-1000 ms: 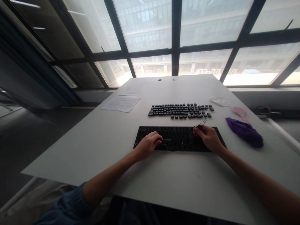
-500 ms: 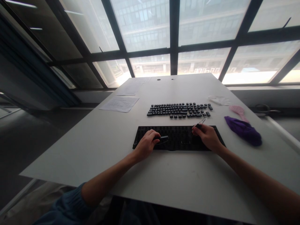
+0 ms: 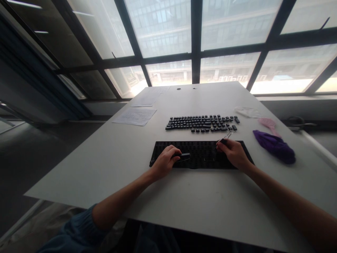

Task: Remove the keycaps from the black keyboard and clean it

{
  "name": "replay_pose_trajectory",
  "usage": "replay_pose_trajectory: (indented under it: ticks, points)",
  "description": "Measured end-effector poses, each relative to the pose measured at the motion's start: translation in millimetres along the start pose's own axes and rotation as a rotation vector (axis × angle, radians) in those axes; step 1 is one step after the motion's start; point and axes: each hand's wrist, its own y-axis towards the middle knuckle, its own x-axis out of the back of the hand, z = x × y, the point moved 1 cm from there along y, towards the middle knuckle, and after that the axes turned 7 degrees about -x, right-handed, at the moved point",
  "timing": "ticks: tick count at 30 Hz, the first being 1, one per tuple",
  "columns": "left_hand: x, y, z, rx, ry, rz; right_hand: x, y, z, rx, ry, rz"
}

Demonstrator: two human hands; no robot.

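A black keyboard base (image 3: pixel 198 154) with most or all of its keycaps off lies in front of me on the white table. Over its left part, my left hand (image 3: pixel 165 160) is closed around a long black keycap (image 3: pixel 185 156) that looks like the spacebar, with a thin wire along its underside. At the right part of the base, my right hand (image 3: pixel 233 151) pinches a wire keycap puller (image 3: pixel 230 135). Its wire loops point up and away from me. A small dark piece shows at the right fingertips; whether it is the puller's handle or a keycap is unclear.
Loose black keycaps (image 3: pixel 189 123) stand in rows beyond the base. To the right lie a purple cloth (image 3: pixel 273 147), a pink handled item (image 3: pixel 268 123) and a clear plastic bag (image 3: pixel 247 112). Paper sheets (image 3: pixel 135 116) rest at the left, and windows rise behind the table (image 3: pixel 105 168).
Both hands keep their grip and place over the keyboard base. The whole view has shifted very slightly; nothing else has visibly moved.
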Motion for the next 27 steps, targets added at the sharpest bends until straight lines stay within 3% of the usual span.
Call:
replay_pose_trajectory:
  ticks: [17,22,27]
  points:
    - [12,5,15,0.132,-0.152,-0.153,0,-1,7,0.036,-0.061,-0.004]
    - [15,6,14,0.229,-0.278,-0.127,1,-1,7,0.025,-0.054,0.000]
    - [14,5,14,0.232,-0.407,-0.073,1,-1,5,0.026,-0.048,0.001]
